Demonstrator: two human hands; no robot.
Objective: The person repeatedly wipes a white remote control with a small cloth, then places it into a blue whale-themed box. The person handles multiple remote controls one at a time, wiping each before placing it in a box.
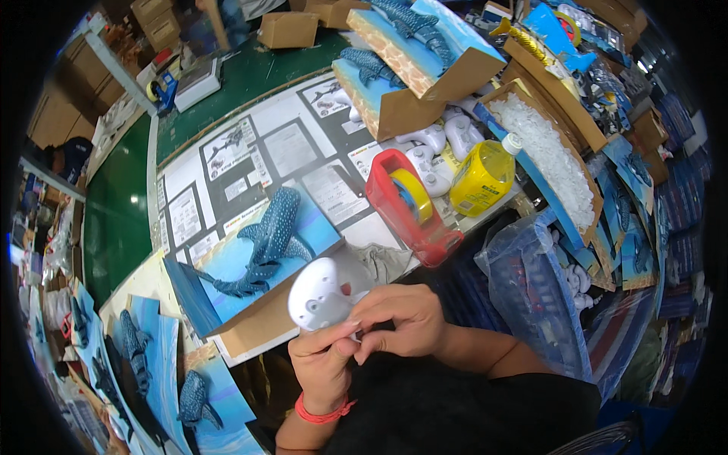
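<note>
A white remote controller (318, 293) is held up in front of my body, its grey part towards me. My left hand (324, 361), with a red cord bracelet at the wrist, grips its lower end. The fingers of my right hand (404, 321) close on that same end and meet the left fingertips. What lies between the fingertips is hidden. Just beyond the controller, a spotted whale shark toy (276, 227) rests on a blue printed cardboard insert (318, 233) on the worktable. A crumpled grey cloth (378, 261) lies behind my right hand.
A red tape dispenser (398, 210) and a yellow bottle (483, 176) stand right of centre, by several white controllers (432, 165). More shark inserts (392, 96) are stacked behind. A box of white pieces (549, 153) leans at the right. Further sharks (193, 401) lie at lower left.
</note>
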